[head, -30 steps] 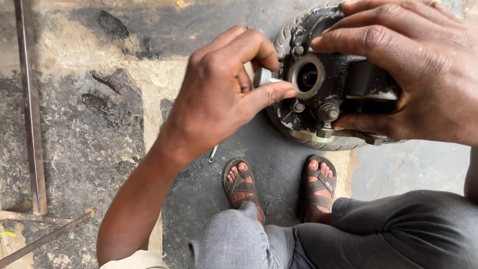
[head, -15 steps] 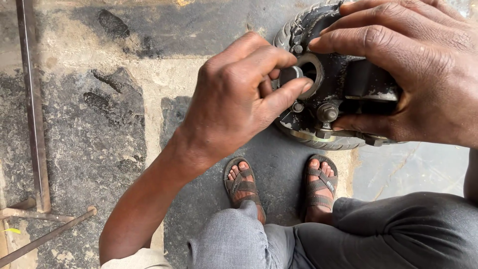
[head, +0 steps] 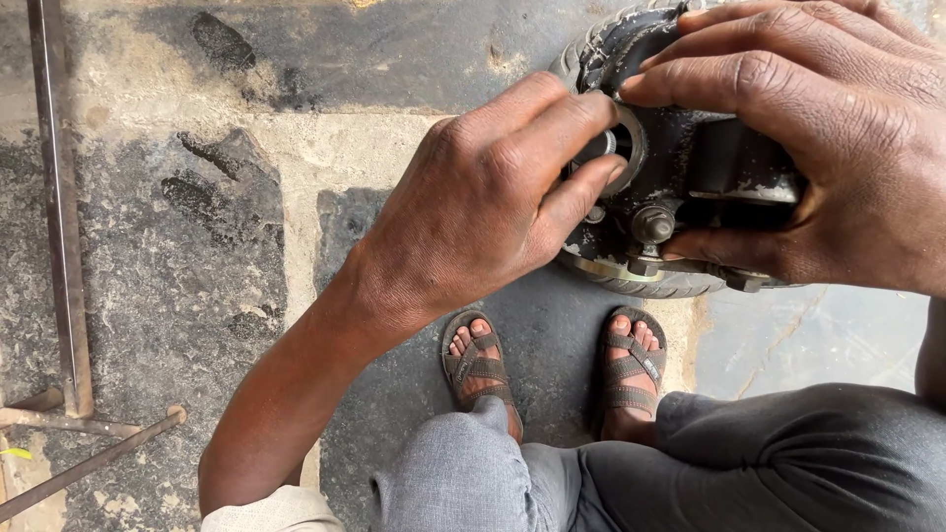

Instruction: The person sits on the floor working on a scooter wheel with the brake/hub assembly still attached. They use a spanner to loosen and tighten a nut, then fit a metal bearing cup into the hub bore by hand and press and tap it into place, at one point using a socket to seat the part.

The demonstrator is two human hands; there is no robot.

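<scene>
Head view, looking down: the right hand (head: 838,148) holds a dark round metal assembly (head: 680,197) above the stone floor (head: 197,246), its grip closed around the body. The left hand (head: 493,202) pinches a small metal piece (head: 598,148) at the assembly's central ring, fingers closed. Sandalled feet (head: 552,369) stand below, metal rods (head: 59,207) lie at left.

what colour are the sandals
Dark brown, strappy sandals, seen in the head view below the left hand.
</scene>
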